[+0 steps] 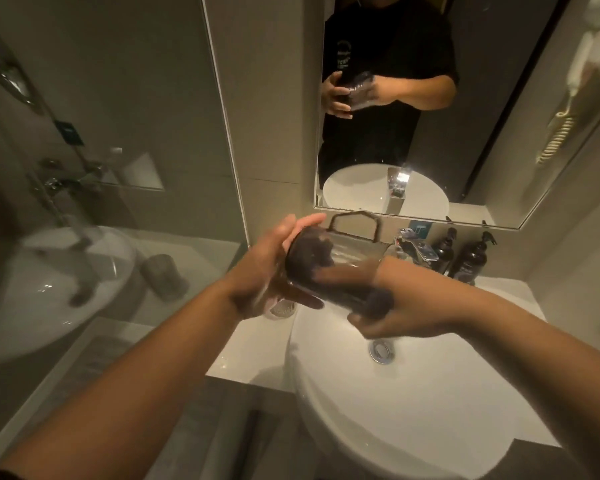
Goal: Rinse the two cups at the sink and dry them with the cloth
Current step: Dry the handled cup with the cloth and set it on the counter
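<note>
1. Glass cup (329, 271) lies sideways above the sink (430, 410), dark cloth (312, 252) stuffed inside, likely for drying.
2. Left hand (274, 271) cradles its base.
3. Right hand (388, 317) grips its rim end.

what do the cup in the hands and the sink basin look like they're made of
Cup: looks like clear glass or clear hard plastic; a dark cloth stuffed inside shows through its wall, and motion blur leaves it open which. Sink basin: smooth glossy white, likely glazed ceramic, judging by the soft highlights near its metal drain.
</note>
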Tool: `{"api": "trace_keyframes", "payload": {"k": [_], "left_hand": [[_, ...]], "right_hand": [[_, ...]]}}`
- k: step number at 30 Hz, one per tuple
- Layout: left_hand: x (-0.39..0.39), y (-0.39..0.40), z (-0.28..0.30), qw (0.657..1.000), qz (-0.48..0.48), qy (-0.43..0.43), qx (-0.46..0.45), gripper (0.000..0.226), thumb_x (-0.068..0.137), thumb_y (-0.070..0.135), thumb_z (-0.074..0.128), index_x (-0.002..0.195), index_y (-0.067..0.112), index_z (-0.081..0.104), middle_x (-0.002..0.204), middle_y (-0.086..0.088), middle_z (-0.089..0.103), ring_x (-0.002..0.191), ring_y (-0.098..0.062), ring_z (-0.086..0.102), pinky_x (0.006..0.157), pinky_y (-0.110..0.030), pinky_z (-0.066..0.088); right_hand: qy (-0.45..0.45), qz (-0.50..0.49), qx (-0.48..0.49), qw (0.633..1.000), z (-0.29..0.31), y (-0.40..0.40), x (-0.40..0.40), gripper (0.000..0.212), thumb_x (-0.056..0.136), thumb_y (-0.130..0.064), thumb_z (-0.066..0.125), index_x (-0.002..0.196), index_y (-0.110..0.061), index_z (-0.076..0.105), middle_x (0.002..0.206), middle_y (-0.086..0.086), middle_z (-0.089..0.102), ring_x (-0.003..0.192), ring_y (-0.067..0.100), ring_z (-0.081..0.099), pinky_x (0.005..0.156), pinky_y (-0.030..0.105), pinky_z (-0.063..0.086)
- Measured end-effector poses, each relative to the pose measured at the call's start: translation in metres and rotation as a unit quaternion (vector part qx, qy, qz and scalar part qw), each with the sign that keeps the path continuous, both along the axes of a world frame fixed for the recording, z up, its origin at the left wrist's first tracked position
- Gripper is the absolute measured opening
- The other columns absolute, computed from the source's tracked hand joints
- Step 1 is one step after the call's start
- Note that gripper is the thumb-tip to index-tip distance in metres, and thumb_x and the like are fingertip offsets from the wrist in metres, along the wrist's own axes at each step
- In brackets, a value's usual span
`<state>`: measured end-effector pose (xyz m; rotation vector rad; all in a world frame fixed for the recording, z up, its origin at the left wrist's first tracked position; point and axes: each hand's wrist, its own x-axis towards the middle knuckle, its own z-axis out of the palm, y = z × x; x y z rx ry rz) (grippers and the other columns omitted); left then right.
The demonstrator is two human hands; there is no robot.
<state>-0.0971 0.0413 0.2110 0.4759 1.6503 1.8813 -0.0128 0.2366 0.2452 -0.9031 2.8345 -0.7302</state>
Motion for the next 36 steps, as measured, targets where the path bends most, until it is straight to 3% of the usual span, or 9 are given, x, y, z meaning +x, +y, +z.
{"api": "trace_keyframes", "payload": {"k": [3,6,12,16,21,25,28,31,36], "left_hand": [[0.001,0.007,0.002,0.999,0.033,0.001,-0.009,0.06,0.087,0.074,0.036,0.116,0.034,0.069,0.123,-0.007,0.071,0.113,-0.027,0.068,0.098,-0.052,0.052],[0.007,0.019,-0.003,0.993,0.102,0.059,-0.002,0.041,0.097,0.056,0.039,0.099,0.029,0.071,0.096,-0.005,0.075,0.089,-0.019,0.071,0.08,-0.038,0.056],[0.013,0.022,-0.013,0.985,0.14,0.099,0.032,0.032,0.107,0.021,0.037,0.096,0.017,0.066,0.079,0.01,0.07,0.072,-0.006,0.066,0.066,-0.02,0.054],[0.011,0.021,-0.013,0.975,0.15,0.155,0.044,0.031,0.095,0.036,0.039,0.1,0.023,0.067,0.1,-0.003,0.069,0.091,-0.016,0.065,0.084,-0.037,0.054],[0.015,0.015,-0.015,0.945,0.16,0.277,0.061,0.037,0.091,0.047,0.034,0.109,0.032,0.062,0.112,0.002,0.068,0.106,-0.024,0.065,0.09,-0.046,0.056],[0.014,0.014,-0.012,0.974,0.108,0.186,0.07,0.038,0.092,0.05,0.038,0.122,0.037,0.059,0.126,0.014,0.066,0.119,-0.023,0.062,0.1,-0.045,0.053],[0.005,0.01,0.001,0.999,0.023,0.003,0.042,0.051,0.088,0.067,0.036,0.127,0.041,0.058,0.137,0.003,0.062,0.124,-0.025,0.062,0.104,-0.049,0.049],[0.001,0.01,0.007,0.999,0.019,-0.033,-0.015,0.067,0.081,0.076,0.037,0.123,0.032,0.064,0.13,-0.007,0.067,0.114,-0.027,0.068,0.099,-0.047,0.054],[0.002,0.023,-0.001,0.992,0.116,0.051,0.016,0.039,0.091,0.054,0.049,0.093,0.025,0.075,0.107,-0.017,0.071,0.092,-0.027,0.068,0.085,-0.044,0.056]], "right_hand": [[0.069,0.05,0.131,0.988,-0.006,-0.01,0.0,0.064,0.079,-0.012,0.059,0.14,-0.029,0.047,0.141,-0.008,0.047,0.111,0.014,0.054,0.077,0.019,0.048],[0.028,0.039,0.093,0.995,-0.015,-0.013,-0.001,0.067,0.082,-0.017,0.061,0.144,-0.031,0.041,0.149,-0.011,0.038,0.121,0.02,0.052,0.09,0.035,0.051],[-0.131,-0.081,-0.066,0.986,-0.025,-0.011,0.007,0.054,0.082,-0.037,0.071,0.134,-0.027,0.057,0.134,-0.016,0.058,0.115,0.006,0.057,0.099,0.031,0.048],[-0.265,-0.116,-0.36,0.887,-0.034,-0.008,0.005,0.067,0.068,-0.033,0.08,0.119,0.005,0.062,0.117,0.031,0.058,0.101,0.04,0.059,0.091,0.053,0.049],[-0.352,-0.032,-0.569,0.743,-0.033,-0.014,0.003,0.076,0.065,-0.021,0.086,0.134,-0.008,0.055,0.137,0.03,0.049,0.13,0.05,0.043,0.112,0.056,0.033],[-0.288,-0.052,-0.458,0.84,-0.017,-0.002,0.001,0.062,0.071,-0.02,0.076,0.131,-0.02,0.059,0.122,0.02,0.061,0.105,0.032,0.062,0.082,0.036,0.056],[-0.071,-0.043,-0.056,0.995,-0.001,0.006,-0.001,0.068,0.077,-0.034,0.059,0.142,-0.045,0.04,0.133,0.002,0.06,0.11,0.025,0.062,0.09,0.043,0.054],[0.004,0.042,0.103,0.994,0.002,-0.005,-0.001,0.069,0.079,-0.015,0.062,0.143,-0.031,0.042,0.144,-0.003,0.048,0.118,0.024,0.055,0.092,0.041,0.05],[-0.007,0.05,0.078,0.996,-0.003,-0.01,-0.006,0.062,0.081,-0.015,0.066,0.139,-0.024,0.048,0.143,-0.004,0.046,0.121,0.023,0.052,0.092,0.04,0.049]]}}
